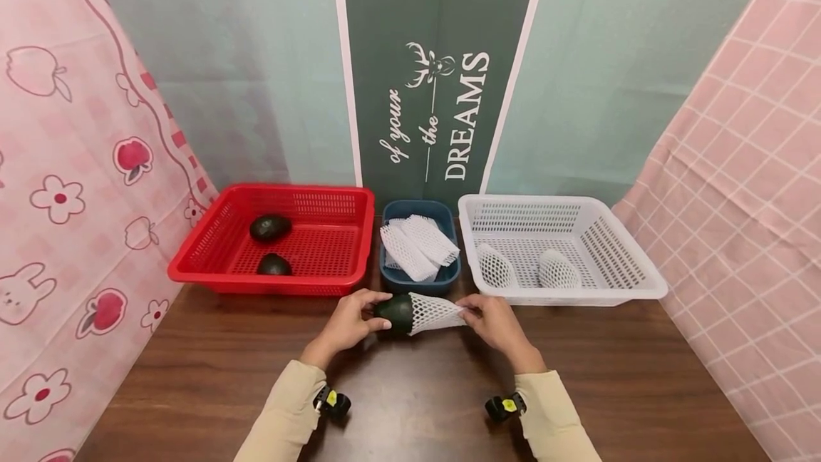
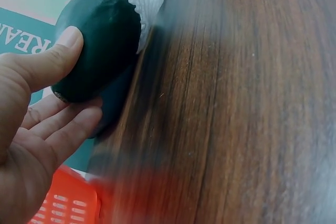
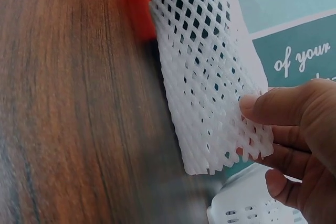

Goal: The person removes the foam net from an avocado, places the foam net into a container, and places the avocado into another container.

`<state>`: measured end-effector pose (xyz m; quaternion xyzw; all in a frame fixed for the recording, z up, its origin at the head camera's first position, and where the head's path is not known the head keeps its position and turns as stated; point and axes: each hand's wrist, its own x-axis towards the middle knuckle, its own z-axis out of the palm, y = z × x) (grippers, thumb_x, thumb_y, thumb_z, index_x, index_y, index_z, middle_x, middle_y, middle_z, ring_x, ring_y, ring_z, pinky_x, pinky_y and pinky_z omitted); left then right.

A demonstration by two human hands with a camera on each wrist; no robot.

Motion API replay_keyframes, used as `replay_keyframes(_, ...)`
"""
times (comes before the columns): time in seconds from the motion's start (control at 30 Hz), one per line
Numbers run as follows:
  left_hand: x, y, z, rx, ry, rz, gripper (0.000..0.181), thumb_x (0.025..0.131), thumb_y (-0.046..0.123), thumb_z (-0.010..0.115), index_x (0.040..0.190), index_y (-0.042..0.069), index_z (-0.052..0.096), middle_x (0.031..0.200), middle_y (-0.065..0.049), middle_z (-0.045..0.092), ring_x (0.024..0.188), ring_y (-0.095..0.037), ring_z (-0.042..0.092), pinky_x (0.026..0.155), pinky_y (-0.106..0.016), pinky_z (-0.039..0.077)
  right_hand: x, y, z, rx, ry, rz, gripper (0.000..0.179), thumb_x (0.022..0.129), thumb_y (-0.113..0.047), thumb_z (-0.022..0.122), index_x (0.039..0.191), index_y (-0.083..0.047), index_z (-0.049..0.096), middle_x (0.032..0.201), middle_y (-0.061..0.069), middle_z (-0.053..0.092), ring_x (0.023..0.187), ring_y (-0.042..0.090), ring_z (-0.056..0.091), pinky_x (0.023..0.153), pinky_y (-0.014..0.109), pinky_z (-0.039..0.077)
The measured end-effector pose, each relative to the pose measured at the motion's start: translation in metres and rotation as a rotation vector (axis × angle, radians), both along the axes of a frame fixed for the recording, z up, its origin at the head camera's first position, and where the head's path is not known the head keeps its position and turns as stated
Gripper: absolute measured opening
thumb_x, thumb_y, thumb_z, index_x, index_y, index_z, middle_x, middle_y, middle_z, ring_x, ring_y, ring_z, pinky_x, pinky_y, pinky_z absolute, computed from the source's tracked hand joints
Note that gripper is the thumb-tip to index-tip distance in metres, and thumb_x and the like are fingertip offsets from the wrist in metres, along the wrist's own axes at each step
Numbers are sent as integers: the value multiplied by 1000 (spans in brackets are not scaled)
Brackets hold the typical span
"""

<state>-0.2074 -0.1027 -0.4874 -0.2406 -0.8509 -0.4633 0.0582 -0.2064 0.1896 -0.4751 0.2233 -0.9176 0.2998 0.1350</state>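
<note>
In the head view my left hand [image 1: 351,321] grips a dark green avocado [image 1: 394,315] by its left end, thumb and fingers on opposite sides. A white foam net sleeve [image 1: 436,314] covers the avocado's right end. My right hand [image 1: 497,323] pinches the sleeve's far end between thumb and fingers. The right wrist view shows the net stretched open around the fruit's tip, its lower part flat and slack. The left wrist view shows most of the avocado [image 2: 100,45] bare, the net's edge [image 2: 147,3] at its far end.
A red basket [image 1: 321,280] with two bare avocados [image 1: 271,227] stands at the left. Behind my hands, a blue bin [image 1: 420,286] holds several folded net sleeves [image 1: 417,244]. On the right, a white basket [image 1: 577,296] contains two netted fruits [image 1: 559,271]. Curtains hang behind and at both sides.
</note>
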Motion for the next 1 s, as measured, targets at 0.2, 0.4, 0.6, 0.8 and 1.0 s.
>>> replay_keyframes(0.2, 3, -7, 2, 3, -18, 15, 44, 69, 7, 81, 110, 4, 67, 97, -5, 64, 83, -20, 63, 74, -36, 51, 2, 3, 2, -11, 4, 4, 13, 74, -2, 76, 85, -9, 72, 79, -2, 67, 66, 10, 57, 61, 30, 47)
replay_keyframes(0.4, 8, -13, 5, 9, -9, 21, 44, 69, 8, 81, 110, 3, 67, 99, -7, 65, 81, -20, 63, 72, -35, 51, 4, 9, 2, -27, 8, -2, 14, 74, -1, 76, 85, -9, 72, 81, -2, 67, 66, 8, 55, 59, 28, 47)
replay_keyframes(0.6, 8, -14, 5, 31, -8, 16, 43, 70, 10, 81, 110, 4, 67, 99, -7, 65, 81, -19, 62, 71, -34, 52, 5, 11, 3, -39, 19, 12, 14, 74, -1, 75, 86, -8, 72, 81, -1, 67, 65, 8, 54, 59, 27, 46)
replay_keyframes(0.8, 8, -13, 5, 30, -10, 21, 43, 71, 11, 81, 110, 5, 67, 99, -6, 64, 81, -19, 62, 71, -35, 52, 6, 10, 3, -38, 16, 6, 14, 74, 0, 76, 86, -7, 72, 81, 0, 67, 66, 8, 54, 59, 27, 46)
replay_keyframes(1.0, 11, -16, 8, 45, -17, 56, 43, 70, 8, 81, 110, 4, 67, 101, -8, 64, 83, -20, 63, 72, -34, 52, 8, 9, 6, -28, 20, -7, 15, 74, -1, 76, 86, -9, 72, 80, -2, 67, 65, 8, 53, 59, 27, 45)
